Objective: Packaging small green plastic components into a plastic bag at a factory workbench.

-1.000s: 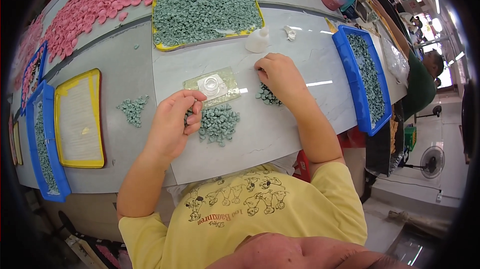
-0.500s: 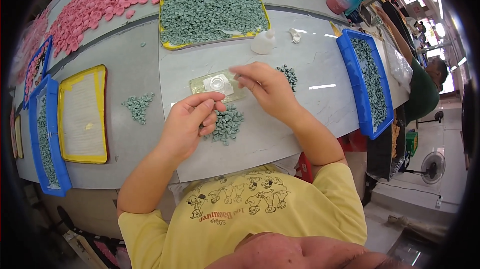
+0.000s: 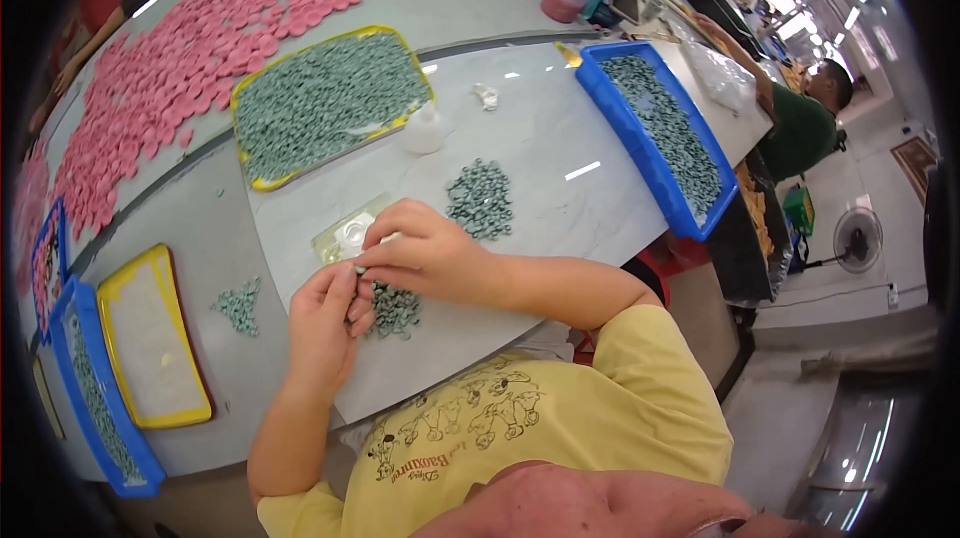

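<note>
Left hand [image 3: 322, 323], one: grip pressed together, thumb and forefinger pinching a small green piece [image 3: 360, 270].

Right hand [image 3: 422, 254], one: bent inward, its fingertips meeting the left hand's at that piece; we cannot tell whether this grip pinches it too.

Green piece, one: located at the meeting fingertips, over the near part of the bench [image 3: 565, 213], mostly hidden by fingers.

Pad [image 3: 328, 243], greenish, flat: just beyond the hands, bearing a pale ring-shaped item [image 3: 352, 235], partly covered by the right hand.

Loose green pieces, three heaps: a near heap [image 3: 394, 314] just beside the left fingers, a right heap [image 3: 480, 200] beyond the right forearm, a small left heap [image 3: 238, 308].

Further along, we list a yellow-rimmed tray [image 3: 262, 185] full of green pieces; a white bottle [image 3: 424, 131] upright by its corner; a blue tray [image 3: 640, 175] of green pieces at right; and pink cup-shaped pieces [image 3: 220, 48], many, spread at upper left.
</note>
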Motion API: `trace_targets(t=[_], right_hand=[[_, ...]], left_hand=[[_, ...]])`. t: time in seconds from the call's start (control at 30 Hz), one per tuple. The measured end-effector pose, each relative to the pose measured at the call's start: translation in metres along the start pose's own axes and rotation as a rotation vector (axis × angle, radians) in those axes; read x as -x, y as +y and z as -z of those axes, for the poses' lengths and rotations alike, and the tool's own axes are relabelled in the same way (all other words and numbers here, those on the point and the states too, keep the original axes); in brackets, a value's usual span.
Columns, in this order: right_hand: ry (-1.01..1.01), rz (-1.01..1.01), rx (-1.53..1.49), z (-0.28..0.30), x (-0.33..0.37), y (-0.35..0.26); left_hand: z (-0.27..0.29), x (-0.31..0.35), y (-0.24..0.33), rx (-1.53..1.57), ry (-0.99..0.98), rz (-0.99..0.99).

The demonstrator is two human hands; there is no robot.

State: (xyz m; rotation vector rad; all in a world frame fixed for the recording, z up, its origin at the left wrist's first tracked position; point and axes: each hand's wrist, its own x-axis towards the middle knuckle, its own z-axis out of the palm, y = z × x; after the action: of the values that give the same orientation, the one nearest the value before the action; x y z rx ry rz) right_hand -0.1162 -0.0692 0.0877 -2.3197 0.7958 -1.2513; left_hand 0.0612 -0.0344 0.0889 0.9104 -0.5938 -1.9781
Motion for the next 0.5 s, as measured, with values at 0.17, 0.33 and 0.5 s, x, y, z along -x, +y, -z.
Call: trace_targets(t=[0.17, 0.33, 0.5], right_hand=[[-0.022, 0.018, 0.044, 0.014, 0.002, -0.012], [0.003, 0.014, 0.065, 0.016, 0.0, -0.016], [-0.04, 0.0, 0.058, 0.014, 0.001, -0.014]], left_hand=[[-0.009, 0.001, -0.003, -0.105, 0.033, -0.144], [-0.013, 0.003, -0.002, -0.163, 0.064, -0.171], [-0.013, 0.007, -0.002, -0.317, 0.112, -0.215]])
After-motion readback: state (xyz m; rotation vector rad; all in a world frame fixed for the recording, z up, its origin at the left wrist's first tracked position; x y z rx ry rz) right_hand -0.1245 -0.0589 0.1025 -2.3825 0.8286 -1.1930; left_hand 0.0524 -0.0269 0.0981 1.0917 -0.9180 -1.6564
